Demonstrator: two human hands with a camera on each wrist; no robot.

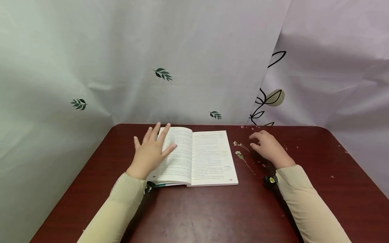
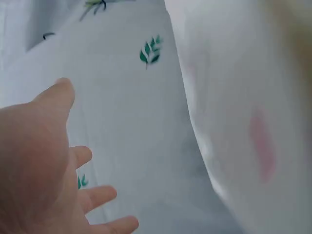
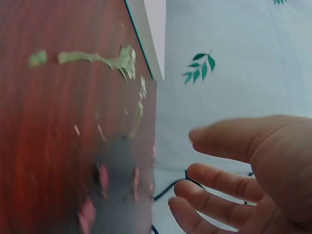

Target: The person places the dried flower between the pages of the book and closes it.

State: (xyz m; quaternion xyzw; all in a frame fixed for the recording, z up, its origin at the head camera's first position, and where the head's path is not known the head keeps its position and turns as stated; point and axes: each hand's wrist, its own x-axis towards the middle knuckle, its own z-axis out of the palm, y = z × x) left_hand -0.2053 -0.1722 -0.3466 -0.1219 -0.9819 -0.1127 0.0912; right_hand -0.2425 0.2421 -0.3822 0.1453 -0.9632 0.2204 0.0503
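An open book point(image 1: 209, 162) with printed pages lies on the dark red table. My left hand point(image 1: 149, 153) is over its left page with fingers spread; whether it touches the paper I cannot tell. In the left wrist view a blurred white sheet point(image 2: 229, 97) with a pink mark fills the right side. To the book's right lie two small dried flower sprigs, a lower sprig point(image 1: 239, 155) and an upper sprig point(image 1: 236, 143). My right hand point(image 1: 268, 146) is just right of them, fingers loosely bent and holding nothing.
Small pink petal bits point(image 3: 102, 180) are scattered on the table point(image 1: 212, 216), mostly around the right hand. A pale curtain point(image 1: 188, 50) with leaf prints hangs behind the table's back edge and along its sides.
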